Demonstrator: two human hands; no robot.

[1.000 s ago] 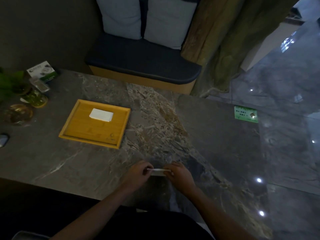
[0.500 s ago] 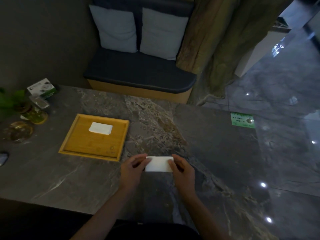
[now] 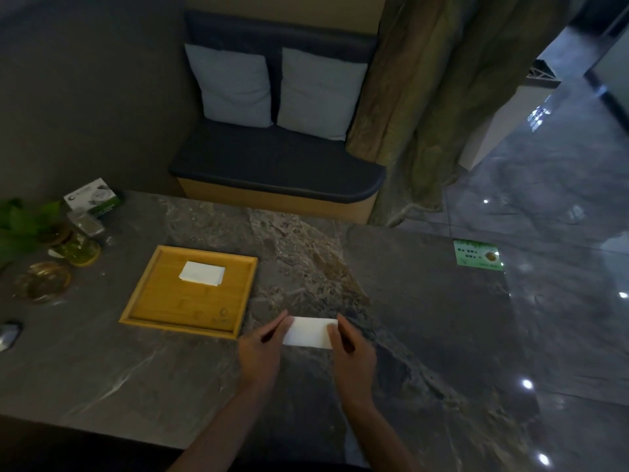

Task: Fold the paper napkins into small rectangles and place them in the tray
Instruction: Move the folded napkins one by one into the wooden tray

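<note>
A white folded napkin (image 3: 309,332) lies flat on the grey marble table (image 3: 425,318), shaped as a small rectangle. My left hand (image 3: 260,352) rests on its left edge and my right hand (image 3: 352,356) on its right edge, fingers pressing the paper ends. To the upper left sits a square wooden tray (image 3: 160,301), and one folded white napkin (image 3: 202,273) lies in its far half.
At the table's left end are a green plant (image 3: 20,223), glass dishes (image 3: 44,282), a small white and green box (image 3: 93,197) and a dark object (image 3: 8,333). A green card (image 3: 476,254) lies at the far right. A cushioned bench (image 3: 275,165) stands behind.
The napkin was held edge-up between both hands near the table's front; it now lies flat as a rectangle, with both hands at its ends. The view has tilted upward.
</note>
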